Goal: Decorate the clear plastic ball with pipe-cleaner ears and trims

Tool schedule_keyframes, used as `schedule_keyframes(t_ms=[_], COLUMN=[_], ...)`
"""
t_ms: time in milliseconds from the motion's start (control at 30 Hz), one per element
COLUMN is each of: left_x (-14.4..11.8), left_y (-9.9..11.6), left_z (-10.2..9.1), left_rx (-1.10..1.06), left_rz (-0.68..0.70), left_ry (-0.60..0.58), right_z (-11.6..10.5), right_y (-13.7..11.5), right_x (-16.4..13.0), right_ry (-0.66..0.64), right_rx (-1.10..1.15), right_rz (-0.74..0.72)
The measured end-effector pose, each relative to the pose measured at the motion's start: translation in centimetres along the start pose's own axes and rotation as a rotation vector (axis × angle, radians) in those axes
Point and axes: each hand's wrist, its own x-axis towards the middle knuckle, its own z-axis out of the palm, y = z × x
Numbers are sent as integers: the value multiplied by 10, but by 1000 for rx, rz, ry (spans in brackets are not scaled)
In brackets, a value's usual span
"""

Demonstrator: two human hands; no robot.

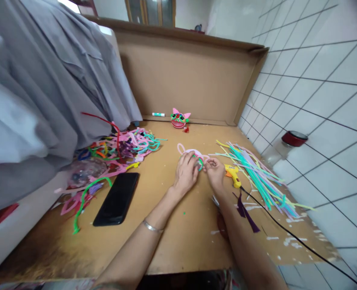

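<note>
Here, between the hands, a pink-and-green craft piece.

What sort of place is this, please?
Probably a craft corner, perhaps at home: the table holds a yellow glue gun, colourful pipe cleaners and a pink-eared figure.

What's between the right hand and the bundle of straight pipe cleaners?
In the head view, the yellow glue gun lies between the right hand and the pipe cleaners, nozzle end toward the hand.
</note>
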Motion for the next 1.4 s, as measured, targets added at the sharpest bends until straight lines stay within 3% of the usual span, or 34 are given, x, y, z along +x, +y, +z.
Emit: schedule_keyframes(t_ms=[933, 1233, 1400], left_x=[6, 7, 15], left_y=[-6, -8, -3], left_z=[-4, -1, -6], left_rx=[-6, -39, -53], left_rz=[18, -35, -156], left_ry=[-2, 21, 4], right_z=[14, 15, 17], right_y=[-17, -14, -14], right_x=[4, 5, 4], right_ry=[74, 58, 46], right_rx=[256, 182, 206], right_rz=[95, 92, 105])
